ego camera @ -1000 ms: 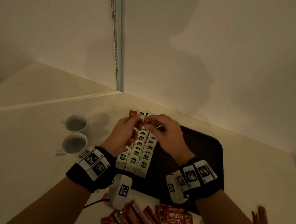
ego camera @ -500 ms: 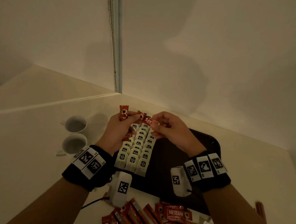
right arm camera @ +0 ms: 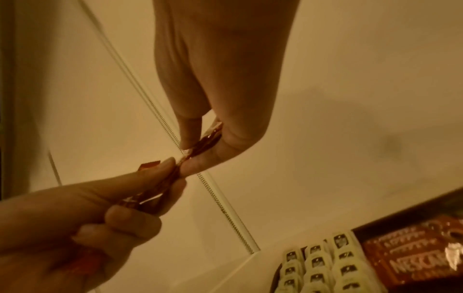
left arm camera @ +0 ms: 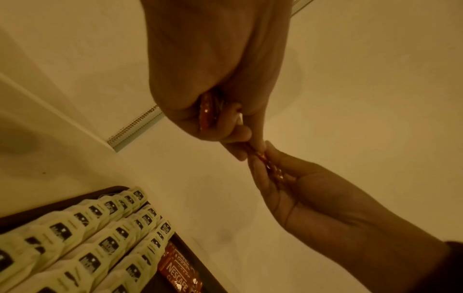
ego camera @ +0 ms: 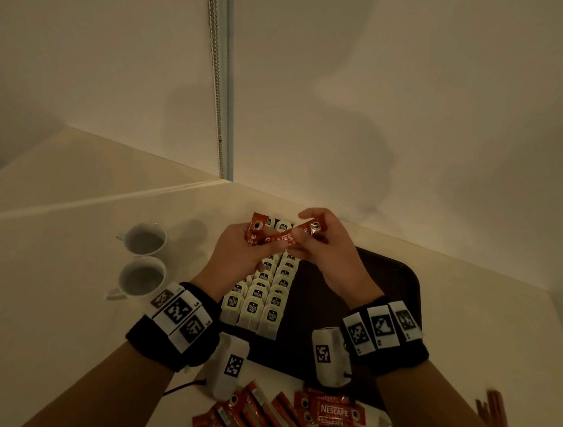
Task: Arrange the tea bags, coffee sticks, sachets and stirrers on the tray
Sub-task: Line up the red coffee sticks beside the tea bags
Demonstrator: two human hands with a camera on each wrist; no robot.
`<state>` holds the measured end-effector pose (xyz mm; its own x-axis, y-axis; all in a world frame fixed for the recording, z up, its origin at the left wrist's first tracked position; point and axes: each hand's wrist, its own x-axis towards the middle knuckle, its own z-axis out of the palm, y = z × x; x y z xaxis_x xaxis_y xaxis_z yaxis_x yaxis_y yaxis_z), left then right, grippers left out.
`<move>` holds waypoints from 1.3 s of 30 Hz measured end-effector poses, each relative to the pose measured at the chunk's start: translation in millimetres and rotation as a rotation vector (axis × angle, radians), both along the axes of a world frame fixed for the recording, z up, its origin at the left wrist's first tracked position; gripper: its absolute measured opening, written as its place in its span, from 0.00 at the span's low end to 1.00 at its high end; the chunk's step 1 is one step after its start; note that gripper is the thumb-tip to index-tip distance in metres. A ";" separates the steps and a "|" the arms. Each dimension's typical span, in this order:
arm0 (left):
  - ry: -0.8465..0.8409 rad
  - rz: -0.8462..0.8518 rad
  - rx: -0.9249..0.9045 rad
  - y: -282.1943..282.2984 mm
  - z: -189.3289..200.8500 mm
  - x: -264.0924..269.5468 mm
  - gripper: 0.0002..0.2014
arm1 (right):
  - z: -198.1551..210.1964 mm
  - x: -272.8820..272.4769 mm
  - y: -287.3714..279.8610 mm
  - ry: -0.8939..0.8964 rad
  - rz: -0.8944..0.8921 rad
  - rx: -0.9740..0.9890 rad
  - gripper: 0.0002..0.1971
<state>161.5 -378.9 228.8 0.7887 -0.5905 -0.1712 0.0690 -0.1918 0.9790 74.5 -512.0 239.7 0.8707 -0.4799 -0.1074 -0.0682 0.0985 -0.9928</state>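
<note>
Cream walls meet in a corner above the pale counter (ego camera: pixel 40 310) where I work. My left hand (ego camera: pixel 235 253) grips a few red Nescafé coffee sticks (ego camera: pixel 256 233), fingers curled round them; my right hand (ego camera: pixel 331 256) pinches the end of one stick (ego camera: pixel 300 233) between thumb and fingertip. Both are raised over the dark tray (ego camera: pixel 386 292). How many sticks the left holds, I cannot tell. Three rows of tea bags (ego camera: pixel 265 298) fill the tray's left side, another Nescafé packet (right arm camera: pixel 411 255) beside them. More loose sticks (ego camera: pixel 287 424) lie on the counter, cut off below, with two white cups (ego camera: pixel 143 257) to the left.
</note>
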 end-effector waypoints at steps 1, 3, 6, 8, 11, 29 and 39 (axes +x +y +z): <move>0.010 0.023 -0.010 0.5 -0.8 1.0 0.04 | 0.5 0.1 -0.2 0.020 -0.020 -0.026 0.08; 0.029 0.038 -0.031 1.6 -0.6 3.0 0.03 | 1.0 -0.9 -1.8 0.032 -0.036 -0.066 0.03; 0.013 0.037 -0.053 1.8 2.6 2.7 0.03 | 0.7 -4.5 -3.5 0.033 -0.006 -0.030 0.05; -0.008 0.035 -0.050 0.7 5.3 3.1 0.03 | 0.0 -6.6 -6.0 0.038 -0.009 -0.029 0.05; -0.009 0.007 -0.049 0.8 10.3 8.3 0.02 | 1.1 -9.7 -15.9 0.053 -0.085 -0.019 0.04; 0.243 0.051 -0.060 6.8 -4.6 14.8 0.06 | -15.1 -29.7 -54.0 0.107 -0.133 -0.178 0.06; 0.212 0.098 0.080 28.6 -35.4 30.1 0.05 | -118.0 -48.0 -102.6 0.579 -0.310 -0.340 0.07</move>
<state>191.6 -350.3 193.5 0.7828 -0.4912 -0.3820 0.2931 -0.2504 0.9227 26.5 -614.6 121.7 0.5392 -0.7830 -0.3100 -0.6091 -0.1084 -0.7857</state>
